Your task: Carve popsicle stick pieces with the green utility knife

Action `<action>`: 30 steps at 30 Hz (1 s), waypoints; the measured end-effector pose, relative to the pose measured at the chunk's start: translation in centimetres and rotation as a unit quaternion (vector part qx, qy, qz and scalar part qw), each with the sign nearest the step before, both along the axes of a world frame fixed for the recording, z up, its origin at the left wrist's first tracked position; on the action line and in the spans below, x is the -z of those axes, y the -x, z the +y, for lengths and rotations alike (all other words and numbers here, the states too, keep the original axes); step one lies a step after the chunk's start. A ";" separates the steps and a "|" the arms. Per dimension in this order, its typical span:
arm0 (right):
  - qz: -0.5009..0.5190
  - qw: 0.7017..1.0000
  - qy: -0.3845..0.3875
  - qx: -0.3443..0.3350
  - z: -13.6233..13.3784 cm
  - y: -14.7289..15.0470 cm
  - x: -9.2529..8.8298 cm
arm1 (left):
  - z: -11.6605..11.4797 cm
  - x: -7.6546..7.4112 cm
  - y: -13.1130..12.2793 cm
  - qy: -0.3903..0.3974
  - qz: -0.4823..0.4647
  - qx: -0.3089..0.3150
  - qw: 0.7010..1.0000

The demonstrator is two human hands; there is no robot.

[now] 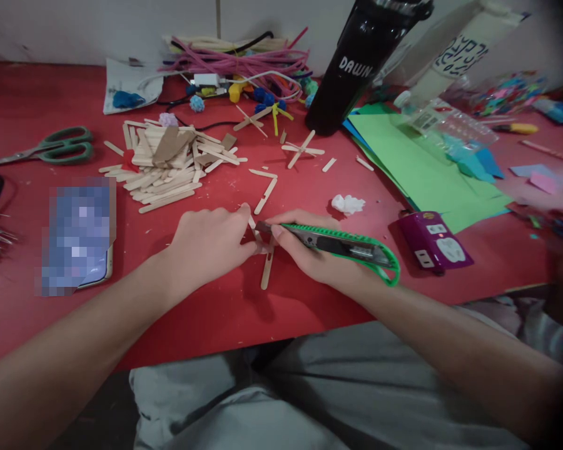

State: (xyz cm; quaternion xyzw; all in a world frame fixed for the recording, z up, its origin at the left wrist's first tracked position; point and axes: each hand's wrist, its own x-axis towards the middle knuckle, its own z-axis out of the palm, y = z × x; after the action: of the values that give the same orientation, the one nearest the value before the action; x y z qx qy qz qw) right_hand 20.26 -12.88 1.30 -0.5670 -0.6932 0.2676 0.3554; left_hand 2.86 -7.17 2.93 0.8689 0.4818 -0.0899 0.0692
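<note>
My right hand (309,257) is closed around a green box cutter (351,242), its blade end pointing left. That tip is at a wooden popsicle stick (252,222), which my left hand (211,237) pinches between thumb and fingers against the red table. Below the fingers lies a notched popsicle stick (266,272), its upper part partly hidden by my hands. Just beyond them rests another notched stick (265,195). Whether the blade touches the wood I cannot tell.
A heap of popsicle sticks (164,162) lies behind my left hand, with scissors (65,149) and a phone (82,237) farther left. A black bottle (344,75), green paper (426,159), a crumpled white tissue (348,204) and a purple box (431,244) are to the right.
</note>
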 end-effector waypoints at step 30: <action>0.025 0.999 -0.046 0.006 0.4 -0.4 1.6 | -0.1 0.5 0.0 -0.022 0.004 0.018 1.000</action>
State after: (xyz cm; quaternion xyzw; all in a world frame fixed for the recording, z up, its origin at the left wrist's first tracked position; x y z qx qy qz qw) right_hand 20.66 -12.48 -0.27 -0.5474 -0.6923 0.2474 0.3997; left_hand 2.86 -7.24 2.44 0.8783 0.4684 -0.0840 0.0466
